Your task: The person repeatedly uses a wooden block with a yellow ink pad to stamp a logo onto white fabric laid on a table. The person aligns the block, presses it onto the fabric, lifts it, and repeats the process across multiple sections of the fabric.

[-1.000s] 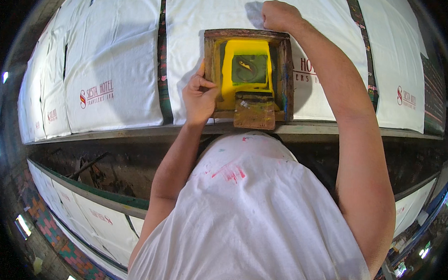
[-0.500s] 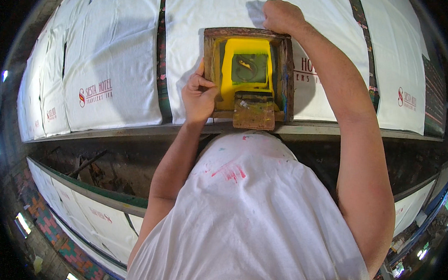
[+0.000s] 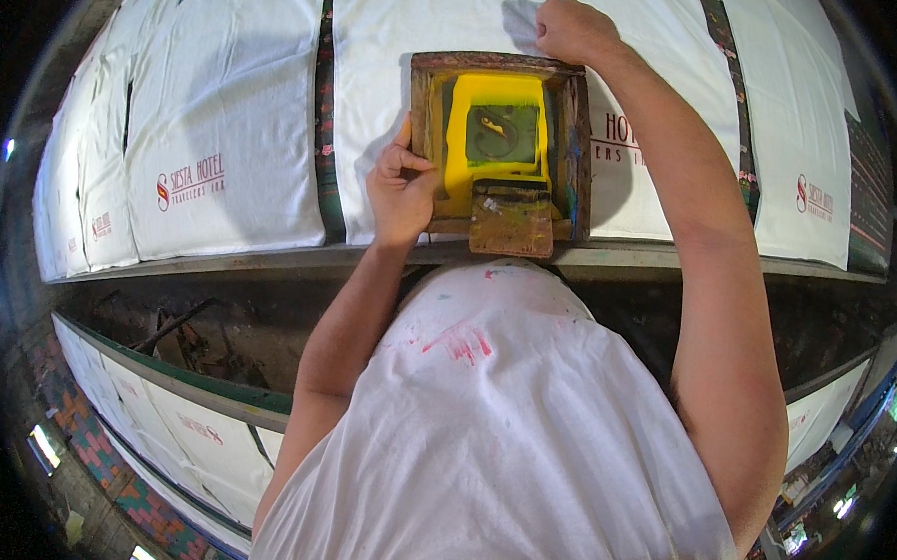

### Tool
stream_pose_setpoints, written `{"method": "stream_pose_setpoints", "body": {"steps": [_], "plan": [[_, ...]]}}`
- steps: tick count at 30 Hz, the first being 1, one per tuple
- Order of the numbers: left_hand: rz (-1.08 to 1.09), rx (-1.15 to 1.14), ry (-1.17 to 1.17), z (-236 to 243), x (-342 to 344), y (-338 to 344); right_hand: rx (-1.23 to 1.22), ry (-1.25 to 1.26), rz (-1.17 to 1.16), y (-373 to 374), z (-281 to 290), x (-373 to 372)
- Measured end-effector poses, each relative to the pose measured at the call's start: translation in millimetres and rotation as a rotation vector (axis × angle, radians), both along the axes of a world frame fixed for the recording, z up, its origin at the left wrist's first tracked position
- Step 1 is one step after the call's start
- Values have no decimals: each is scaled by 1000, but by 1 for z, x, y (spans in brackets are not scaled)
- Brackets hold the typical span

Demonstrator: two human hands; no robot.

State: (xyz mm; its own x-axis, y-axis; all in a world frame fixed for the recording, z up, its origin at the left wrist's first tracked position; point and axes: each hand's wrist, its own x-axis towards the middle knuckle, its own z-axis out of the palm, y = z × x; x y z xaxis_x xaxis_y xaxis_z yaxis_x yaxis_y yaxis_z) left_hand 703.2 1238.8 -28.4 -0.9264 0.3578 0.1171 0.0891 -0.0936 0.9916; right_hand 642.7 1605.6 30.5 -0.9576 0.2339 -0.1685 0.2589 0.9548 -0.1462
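A wooden screen-printing frame [image 3: 583, 136] is over a white cloth [image 3: 379, 37] on the long table, directly before me. Yellow ink [image 3: 458, 130] rings a dark green window in its mesh, where a small curved emblem shows. Across its near rim leans a paint-stained squeegee [image 3: 511, 226], its wide handle toward me. My left hand [image 3: 402, 188] grips the frame's left side, fingers curled against the wood. Beyond the frame's far right corner, my right hand [image 3: 576, 31] is closed in a fist; whatever it may hold is hidden. The frame partly covers red print [image 3: 615, 137] on the cloth.
More white cloths [image 3: 245, 121] with red emblems and lettering lie along the table, separated by dark strips [image 3: 325, 104]. The table's near edge [image 3: 630, 256] runs just past the squeegee. Behind me stands another table of white cloths [image 3: 182, 419]; a dark gap lies between.
The frame and squeegee have shifted slightly right, with both hands moving along. The emblem seen through the mesh window has changed position a little.
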Motion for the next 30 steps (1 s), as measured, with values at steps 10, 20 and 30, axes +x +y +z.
{"method": "stream_pose_setpoints", "body": {"steps": [10, 20, 30], "plan": [[39, 35, 12, -4, 3, 1, -478, 430, 240, -87, 62, 150], [7, 76, -82, 10, 6, 1, -404, 423, 470, -153, 43, 252], [44, 15, 4, -2, 4, 1, -202, 446, 306, -157, 27, 227]]}}
